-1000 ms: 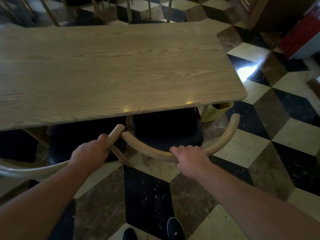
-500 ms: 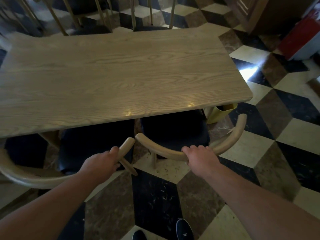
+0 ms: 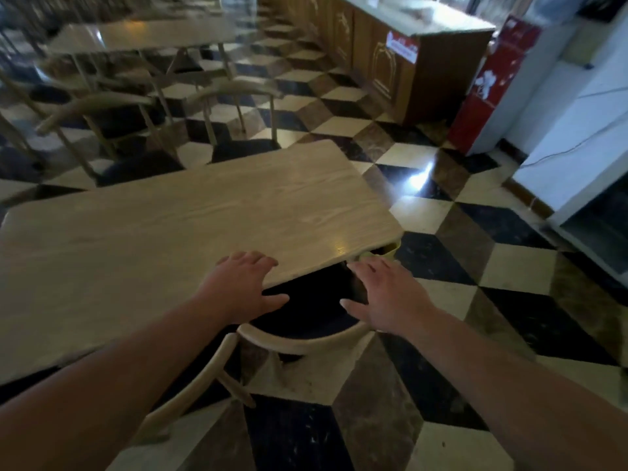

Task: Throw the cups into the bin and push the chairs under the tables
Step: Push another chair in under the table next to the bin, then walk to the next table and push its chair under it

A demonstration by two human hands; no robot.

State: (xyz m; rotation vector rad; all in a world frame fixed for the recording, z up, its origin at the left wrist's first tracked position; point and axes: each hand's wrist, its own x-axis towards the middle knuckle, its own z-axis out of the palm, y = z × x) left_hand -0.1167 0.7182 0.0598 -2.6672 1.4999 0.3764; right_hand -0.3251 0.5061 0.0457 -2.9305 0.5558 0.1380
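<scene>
left hand (image 3: 242, 286): fingers spread, over the near edge of the table (image 3: 190, 219) | right hand (image 3: 385, 295): flat, holding nothing, above the dark seat | right chair (image 3: 299, 342): seat under table, curved back just outside | left chair (image 3: 190, 390): back close beside it | yellow bin (image 3: 378, 254): showing under the table corner

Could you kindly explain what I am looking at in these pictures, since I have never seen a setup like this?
No machine here: a person wears one wide-angle camera on the head, looking down at their own bare hands, so every picture comes from that viewpoint. The left hand and right hand are open, fingers spread, with no grip on anything. In front of them is a wooden table; its top shows only grain and reflections. The left chair and right chair, with curved wooden backs, stand at its near edge.
</scene>
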